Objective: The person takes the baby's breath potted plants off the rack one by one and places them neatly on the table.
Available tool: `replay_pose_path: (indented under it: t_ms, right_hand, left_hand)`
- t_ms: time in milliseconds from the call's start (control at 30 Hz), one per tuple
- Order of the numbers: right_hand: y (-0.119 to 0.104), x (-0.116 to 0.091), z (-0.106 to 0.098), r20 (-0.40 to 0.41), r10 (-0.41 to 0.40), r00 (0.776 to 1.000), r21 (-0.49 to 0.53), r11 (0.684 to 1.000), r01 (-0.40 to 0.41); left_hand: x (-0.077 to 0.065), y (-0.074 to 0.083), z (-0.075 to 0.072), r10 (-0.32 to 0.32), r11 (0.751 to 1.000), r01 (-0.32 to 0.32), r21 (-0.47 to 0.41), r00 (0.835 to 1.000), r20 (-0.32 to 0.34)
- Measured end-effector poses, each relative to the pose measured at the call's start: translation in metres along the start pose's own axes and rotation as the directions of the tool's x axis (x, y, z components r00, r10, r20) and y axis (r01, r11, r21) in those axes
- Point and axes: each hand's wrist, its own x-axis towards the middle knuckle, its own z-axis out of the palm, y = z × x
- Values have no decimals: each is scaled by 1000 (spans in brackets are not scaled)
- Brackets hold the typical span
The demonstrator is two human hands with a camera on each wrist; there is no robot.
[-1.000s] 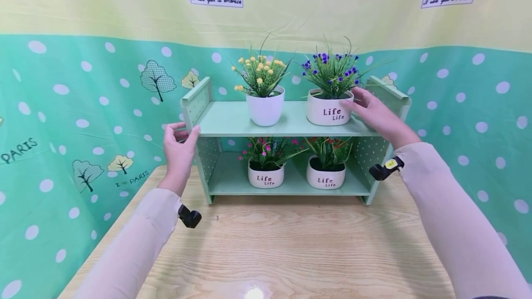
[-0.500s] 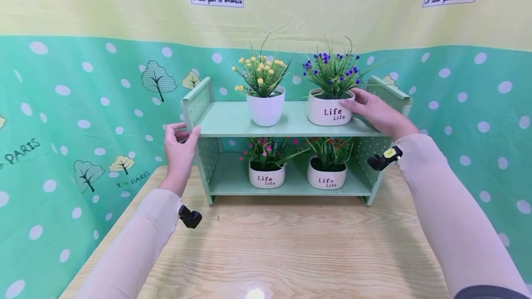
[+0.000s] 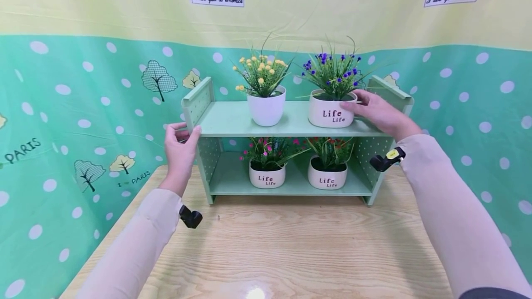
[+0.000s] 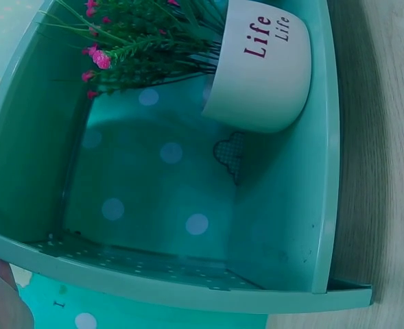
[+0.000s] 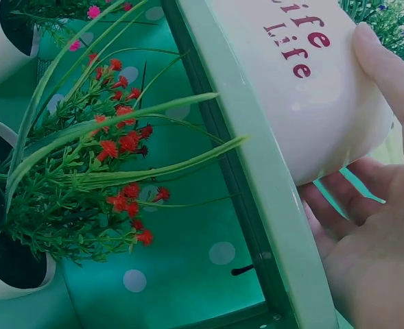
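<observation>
A pale green two-tier shelf point(image 3: 224, 116) stands on the table. My left hand point(image 3: 179, 151) holds its left side panel, thumb at the front edge and fingers around the outside. My right hand point(image 3: 376, 112) grips the right end of a white "Life" flowerpot point(image 3: 328, 119) with purple flowers on the upper tier. In the right wrist view the thumb point(image 5: 383, 65) lies on the pot's front, with the other fingers behind it. Left of this pot stands a plain white flowerpot point(image 3: 266, 112) with yellow flowers.
On the lower tier sit a "Life" pot with pink flowers point(image 3: 267, 179) and another with red flowers point(image 3: 327, 179). A patterned curtain point(image 3: 104, 77) hangs close behind. Wood-grain tabletop point(image 3: 266, 243) extends in front of the shelf.
The purple-flowered pot has shifted slightly toward the upper tier's front edge, with my right hand on it. My left hand stays at the left panel.
</observation>
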Motion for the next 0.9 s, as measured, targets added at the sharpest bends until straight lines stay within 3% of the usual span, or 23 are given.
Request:
replay_pose_path:
  t_ms: [900]
  right_hand:
    - [3, -27, 0, -76, -43, 996, 19, 999, 45]
  left_hand:
    - [0, -1, 0, 2, 1000, -2, -8, 1000, -5]
